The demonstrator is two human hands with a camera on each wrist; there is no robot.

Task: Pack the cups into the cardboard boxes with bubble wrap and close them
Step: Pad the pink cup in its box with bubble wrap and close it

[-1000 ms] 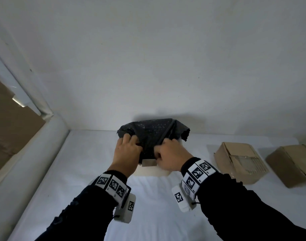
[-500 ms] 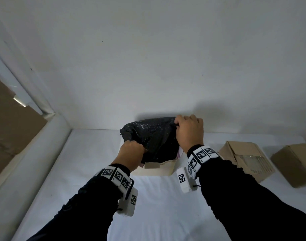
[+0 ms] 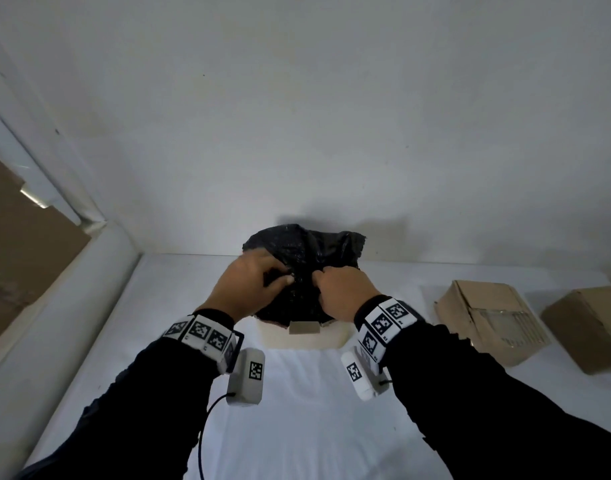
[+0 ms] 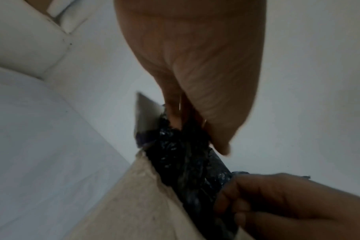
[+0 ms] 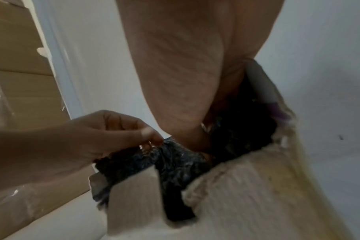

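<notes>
While the black bubble wrap [image 3: 307, 268] bulges out of the open cardboard box [image 3: 306, 339] on the white table [image 3: 297, 410], we pinch its crumpled top with our left hand [image 3: 248, 289] and right hand [image 3: 345, 292], side by side.

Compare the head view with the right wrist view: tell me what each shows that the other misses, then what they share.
Only the head view shows two closed brown boxes on the white table to the right, and the marker bands on both wrists.

Only the right wrist view shows the torn front edge of the open box and a purple patch inside it.

Both show the left hand and right hand gripping the black bubble wrap in that box.
</notes>
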